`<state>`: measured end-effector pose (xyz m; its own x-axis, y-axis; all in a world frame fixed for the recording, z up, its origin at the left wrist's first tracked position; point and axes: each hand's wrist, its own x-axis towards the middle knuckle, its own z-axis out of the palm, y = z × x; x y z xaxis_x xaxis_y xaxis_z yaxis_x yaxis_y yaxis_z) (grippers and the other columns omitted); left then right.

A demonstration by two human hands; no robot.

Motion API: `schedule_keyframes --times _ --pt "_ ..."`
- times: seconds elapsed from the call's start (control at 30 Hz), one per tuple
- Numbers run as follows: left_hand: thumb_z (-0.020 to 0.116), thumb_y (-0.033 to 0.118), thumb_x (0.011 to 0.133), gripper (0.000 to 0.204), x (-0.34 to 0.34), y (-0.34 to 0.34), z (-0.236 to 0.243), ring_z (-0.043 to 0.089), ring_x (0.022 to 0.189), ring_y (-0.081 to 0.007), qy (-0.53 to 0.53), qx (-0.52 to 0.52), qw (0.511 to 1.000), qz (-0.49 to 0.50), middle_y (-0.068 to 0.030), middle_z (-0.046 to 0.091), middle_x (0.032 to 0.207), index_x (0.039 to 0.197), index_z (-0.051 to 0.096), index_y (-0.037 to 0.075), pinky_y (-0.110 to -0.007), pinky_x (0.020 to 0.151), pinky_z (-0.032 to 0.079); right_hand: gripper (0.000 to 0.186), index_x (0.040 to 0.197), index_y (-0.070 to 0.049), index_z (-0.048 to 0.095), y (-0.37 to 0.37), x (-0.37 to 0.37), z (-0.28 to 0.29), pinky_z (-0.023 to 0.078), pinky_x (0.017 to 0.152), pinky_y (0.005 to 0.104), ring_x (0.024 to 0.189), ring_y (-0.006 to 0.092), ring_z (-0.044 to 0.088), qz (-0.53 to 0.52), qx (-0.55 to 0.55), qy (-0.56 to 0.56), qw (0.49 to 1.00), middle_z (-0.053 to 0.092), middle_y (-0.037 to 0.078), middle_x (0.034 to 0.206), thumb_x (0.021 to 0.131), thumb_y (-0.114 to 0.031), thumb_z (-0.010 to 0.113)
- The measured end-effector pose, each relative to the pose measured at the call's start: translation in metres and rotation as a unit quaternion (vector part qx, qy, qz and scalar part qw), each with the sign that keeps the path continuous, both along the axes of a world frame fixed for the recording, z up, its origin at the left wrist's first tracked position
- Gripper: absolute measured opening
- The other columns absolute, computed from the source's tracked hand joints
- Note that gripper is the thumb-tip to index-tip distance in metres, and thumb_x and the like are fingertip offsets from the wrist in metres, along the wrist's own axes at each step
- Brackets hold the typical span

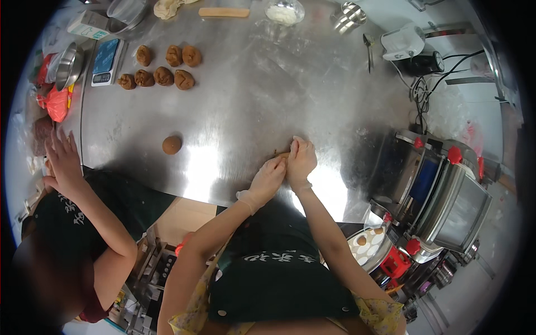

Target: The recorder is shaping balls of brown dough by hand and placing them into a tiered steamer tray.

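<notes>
Both my hands wear thin clear gloves and meet over the near part of the steel table (240, 111). Between them is a small piece of brown dough (284, 156), mostly hidden by the fingers. My left hand (268, 177) closes on it from the left, and my right hand (301, 159) closes on it from the right. To the left, a smooth round dough ball (172, 145) rests on the steel. Farther back, several rough dough lumps (163, 76) sit in two loose rows beside a digital scale (106, 57).
A co-worker's hand (64, 162) is at the left table edge, near a metal bowl (69, 66). Along the back are a wooden stick (223, 12) and a bowl of white powder (285, 13). A metal machine with red knobs (441, 190) stands right, near a tray with dough balls (365, 248).
</notes>
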<state>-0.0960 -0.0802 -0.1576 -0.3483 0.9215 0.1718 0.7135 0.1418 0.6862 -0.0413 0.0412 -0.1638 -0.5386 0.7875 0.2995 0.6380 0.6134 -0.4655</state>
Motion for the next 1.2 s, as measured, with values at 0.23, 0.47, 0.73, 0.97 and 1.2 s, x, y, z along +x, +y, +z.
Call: schedule_keyframes --times 0.23,0.47,0.73,0.97,1.2 --pt "0.063 0.004 0.082 0.031 -0.019 0.010 -0.014 0.053 0.111 -0.0328 0.012 -0.052 0.997 -0.049 -0.0096 0.055 0.123 0.113 0.062 0.000 -0.043 0.095 0.047 0.014 0.101 -0.007 0.066 0.000 -0.005 0.001 0.051 0.066 0.0402 0.075 0.0294 0.063 -0.029 -0.029 -0.006 0.999 0.063 0.009 0.082 0.096 -0.018 0.059" --pt "0.067 0.008 0.076 0.022 -0.071 0.050 0.019 0.055 0.104 -0.0303 -0.017 -0.094 0.982 -0.166 -0.0070 0.063 0.098 0.098 0.068 0.007 -0.041 0.090 0.047 0.028 0.103 -0.004 0.069 -0.017 0.012 0.021 0.050 0.062 0.0350 0.064 0.0246 0.063 -0.237 -0.456 0.154 0.844 0.068 0.013 0.077 0.103 -0.027 0.052" --pt "0.053 0.014 0.088 0.048 -0.039 -0.001 -0.006 0.048 0.129 -0.0292 0.145 -0.039 0.976 -0.160 -0.0122 0.054 0.136 0.135 0.054 0.003 -0.043 0.112 0.036 0.012 0.106 -0.011 0.066 -0.037 -0.005 -0.001 0.053 0.067 0.0385 0.078 0.0286 0.066 -0.106 -0.036 0.017 0.994 0.066 0.010 0.092 0.096 -0.014 0.059" --pt "0.053 0.014 0.089 0.064 -0.024 -0.003 -0.011 0.027 0.148 -0.0329 0.236 -0.163 0.955 -0.070 -0.0180 0.034 0.157 0.149 0.037 -0.001 -0.048 0.120 0.025 0.013 0.105 -0.011 0.066 -0.026 -0.015 -0.010 0.052 0.072 0.0401 0.080 0.0296 0.065 -0.053 -0.004 -0.046 0.998 0.066 0.010 0.092 0.094 -0.011 0.059" --pt "0.074 0.003 0.071 0.064 0.006 -0.013 -0.003 0.051 0.116 -0.0358 -0.085 -0.001 0.993 0.077 -0.0151 0.052 0.127 0.131 0.052 0.002 -0.046 0.096 0.047 0.023 0.106 -0.003 0.068 -0.029 0.020 0.004 0.050 0.063 0.0357 0.067 0.0254 0.062 -0.120 -0.239 0.088 0.959 0.065 0.011 0.076 0.100 -0.022 0.056"
